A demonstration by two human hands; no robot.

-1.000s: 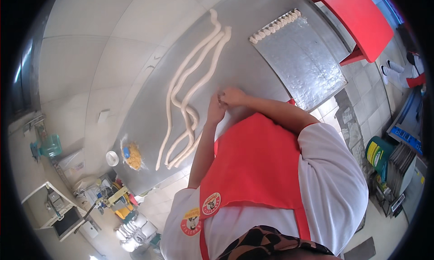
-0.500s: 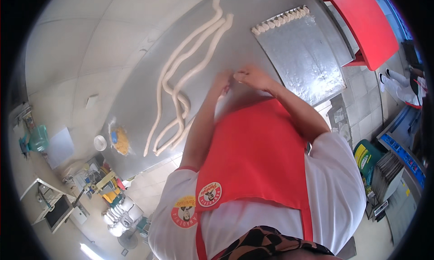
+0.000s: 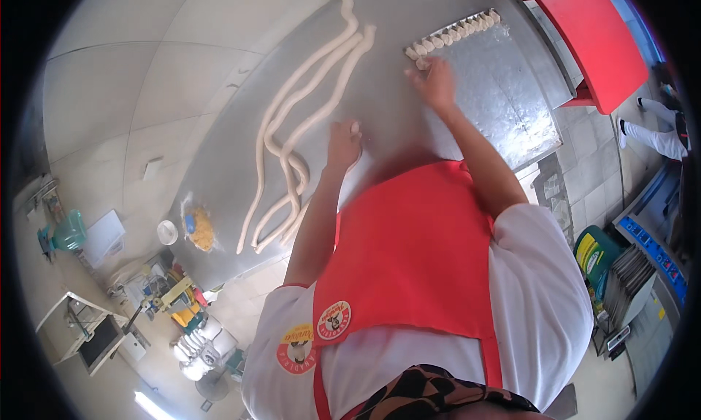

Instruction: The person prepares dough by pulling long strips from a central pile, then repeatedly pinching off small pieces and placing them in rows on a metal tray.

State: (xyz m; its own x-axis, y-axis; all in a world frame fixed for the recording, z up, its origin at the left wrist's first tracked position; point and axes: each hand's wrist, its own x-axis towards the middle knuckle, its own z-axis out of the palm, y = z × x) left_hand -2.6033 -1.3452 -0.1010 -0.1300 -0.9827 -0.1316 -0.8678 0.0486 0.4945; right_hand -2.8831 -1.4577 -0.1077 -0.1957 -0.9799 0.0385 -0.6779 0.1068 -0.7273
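Right hand (image 3: 436, 81) at tray (image 3: 511, 106), dough pieces (image 3: 453, 35) lined.

Pale cream dough ropes (image 3: 307, 121) on grey steel table (image 3: 219, 157), red apron (image 3: 409, 252), white shirt (image 3: 540, 303).
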